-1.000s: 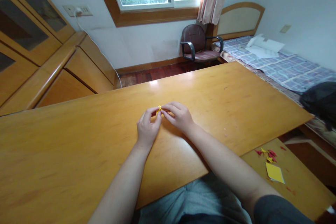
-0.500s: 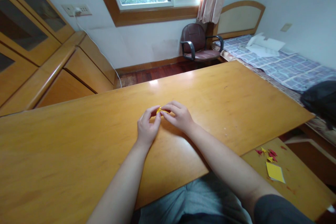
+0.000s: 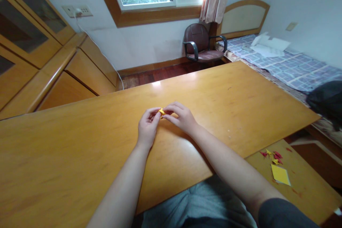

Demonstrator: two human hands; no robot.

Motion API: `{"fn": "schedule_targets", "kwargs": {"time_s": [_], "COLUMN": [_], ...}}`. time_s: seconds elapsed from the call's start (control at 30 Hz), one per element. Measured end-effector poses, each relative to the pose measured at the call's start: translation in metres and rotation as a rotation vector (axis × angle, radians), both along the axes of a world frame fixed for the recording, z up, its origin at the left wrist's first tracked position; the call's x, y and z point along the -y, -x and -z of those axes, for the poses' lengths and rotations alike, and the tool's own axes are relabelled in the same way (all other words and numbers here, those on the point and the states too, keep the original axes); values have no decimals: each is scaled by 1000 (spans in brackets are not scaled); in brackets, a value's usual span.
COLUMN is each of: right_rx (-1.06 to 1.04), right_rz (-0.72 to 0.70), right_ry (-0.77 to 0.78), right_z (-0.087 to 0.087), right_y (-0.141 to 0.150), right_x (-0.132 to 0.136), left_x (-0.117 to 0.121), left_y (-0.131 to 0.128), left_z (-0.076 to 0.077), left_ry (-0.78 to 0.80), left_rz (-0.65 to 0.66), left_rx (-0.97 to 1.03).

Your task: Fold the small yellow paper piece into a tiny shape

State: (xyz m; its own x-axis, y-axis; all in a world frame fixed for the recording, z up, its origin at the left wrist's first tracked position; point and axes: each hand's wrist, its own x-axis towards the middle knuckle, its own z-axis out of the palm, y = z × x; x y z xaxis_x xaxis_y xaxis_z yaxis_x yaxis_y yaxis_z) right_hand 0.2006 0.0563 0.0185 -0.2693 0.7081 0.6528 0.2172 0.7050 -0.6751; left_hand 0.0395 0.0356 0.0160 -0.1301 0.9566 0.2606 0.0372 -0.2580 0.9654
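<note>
A small folded piece of yellow paper (image 3: 161,111) is between my hands, above the wooden table (image 3: 80,142). My left hand (image 3: 147,125) pinches its left side between thumb and fingertips. From the right, my right hand (image 3: 181,117) has its thumb and fingers closed around the paper's other side. The fingertips hide part of the paper, so its full shape does not show.
On a lower surface at the right lie several small red and yellow folded paper pieces (image 3: 276,156) and a stack of yellow square paper (image 3: 280,175). Beyond the table stand a brown armchair (image 3: 199,41) and a bed (image 3: 291,62). Wooden cabinets (image 3: 88,71) line the left.
The yellow paper has been turned between my fingers and shows a broader face now. My left hand has shifted slightly left; my right hand has barely moved.
</note>
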Motion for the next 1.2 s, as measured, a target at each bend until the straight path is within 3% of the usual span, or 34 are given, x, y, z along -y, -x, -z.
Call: {"fn": "schedule_targets", "kwargs": {"time_s": [0.2,0.37,0.97,1.2], "right_rx": [14,23,-68,-44], "right_rz": [42,39,-26,-14], "right_ry": [33,78,206,180], "right_z": [-1,-2,3,2], "right_y": [-2,-2,-2,0], "right_x": [-1,-1,-6,-5], "left_x": [-3,-6,-8,-9], "left_y": [1,2,2,5], "left_z": [5,7,13,16], "left_ry": [75,58,165,132], "left_rz": [101,80,116,126], "left_rx": [57,11,171,96]}}
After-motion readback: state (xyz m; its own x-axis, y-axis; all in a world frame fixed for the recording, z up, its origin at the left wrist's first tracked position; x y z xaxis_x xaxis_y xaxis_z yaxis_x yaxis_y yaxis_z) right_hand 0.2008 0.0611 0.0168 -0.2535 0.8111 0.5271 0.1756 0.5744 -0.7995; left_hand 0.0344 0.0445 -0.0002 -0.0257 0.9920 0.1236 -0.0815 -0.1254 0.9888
